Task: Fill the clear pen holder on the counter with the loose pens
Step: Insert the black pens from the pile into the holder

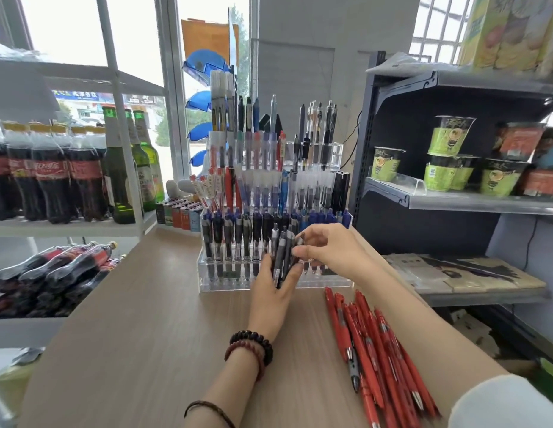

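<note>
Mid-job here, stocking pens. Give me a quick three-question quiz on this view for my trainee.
1. True or false: the left hand holds a bundle of black pens.
2. What colour are the loose pens lying on the counter?
3. The right hand is: A) flat on the counter, B) pinching a pen at the bundle, in front of the clear pen holder, C) reaching to the shelf.

Key: 1 true; 2 red; 3 B.
</note>
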